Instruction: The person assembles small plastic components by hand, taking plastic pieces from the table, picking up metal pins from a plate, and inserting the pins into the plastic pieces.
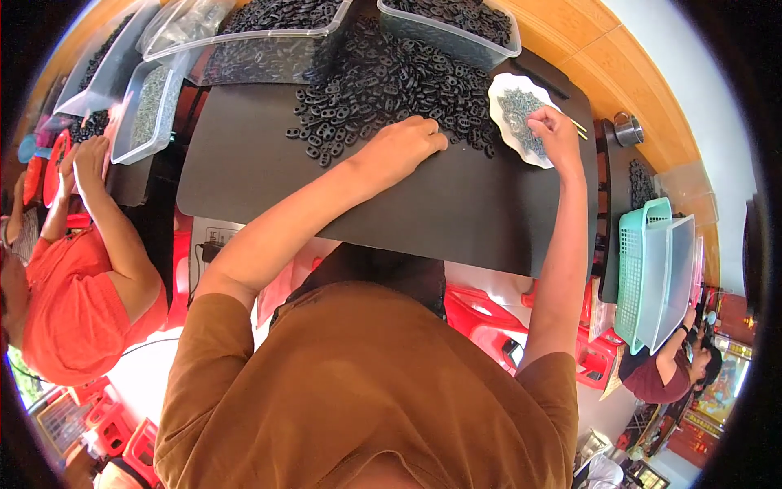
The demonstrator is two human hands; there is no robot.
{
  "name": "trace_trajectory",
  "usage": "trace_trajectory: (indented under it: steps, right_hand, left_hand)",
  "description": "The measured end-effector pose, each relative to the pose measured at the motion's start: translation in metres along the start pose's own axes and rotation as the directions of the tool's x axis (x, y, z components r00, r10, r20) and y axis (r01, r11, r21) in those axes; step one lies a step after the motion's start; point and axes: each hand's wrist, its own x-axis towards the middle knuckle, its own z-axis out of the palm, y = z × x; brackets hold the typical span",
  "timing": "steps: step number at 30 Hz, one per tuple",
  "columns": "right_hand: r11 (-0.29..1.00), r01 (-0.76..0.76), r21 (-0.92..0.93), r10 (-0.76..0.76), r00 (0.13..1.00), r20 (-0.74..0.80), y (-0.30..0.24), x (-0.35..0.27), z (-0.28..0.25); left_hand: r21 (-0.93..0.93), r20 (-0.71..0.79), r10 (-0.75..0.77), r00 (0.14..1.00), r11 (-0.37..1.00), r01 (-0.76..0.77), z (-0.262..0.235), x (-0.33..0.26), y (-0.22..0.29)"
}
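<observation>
A heap of small black rings is spread over the far middle of the dark tabletop. The left hand is laid on its near edge, fingers curled together over loose rings. To the right, the right hand is pinched shut on small grey pieces in a white dish. Farther off, clear tubs are filled with more rings.

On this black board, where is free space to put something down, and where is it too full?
Free: the near part of the black board, between its front edge and the left hand. Crowded: the far part, under the pile of black rings, and the right corner with the white dish under the right hand.
</observation>
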Motion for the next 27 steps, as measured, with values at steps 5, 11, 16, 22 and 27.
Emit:
trace_trajectory:
  steps: [5,11,16,22,27]
  right_hand:
    - [0.9,-0.139,0.412,0.137,0.99,0.037,-0.02,-0.012,-0.002]
    - [0.836,-0.057,0.546,0.101,0.994,-0.051,-0.022,-0.02,0.01]
    - [0.692,-0.007,0.722,0.015,1.0,-0.005,-0.065,-0.035,0.045]
    - [0.689,0.095,0.718,-0.011,0.993,-0.121,-0.083,-0.043,0.066]
    - [0.694,0.139,0.707,0.014,0.978,-0.206,-0.08,-0.04,0.07]
  left_hand:
    - [-0.155,-0.08,-0.068,0.994,0.986,0.055,-0.005,0.005,-0.005]
    - [-0.666,0.142,-0.393,0.908,0.641,0.382,-0.021,0.023,-0.005]
    - [-0.78,0.152,-0.407,0.901,0.511,0.362,-0.007,0.048,0.004]
    - [-0.777,0.047,-0.422,0.906,0.554,0.299,0.014,0.071,0.002]
    - [-0.714,0.062,-0.386,0.92,0.627,0.311,0.019,0.081,-0.006]
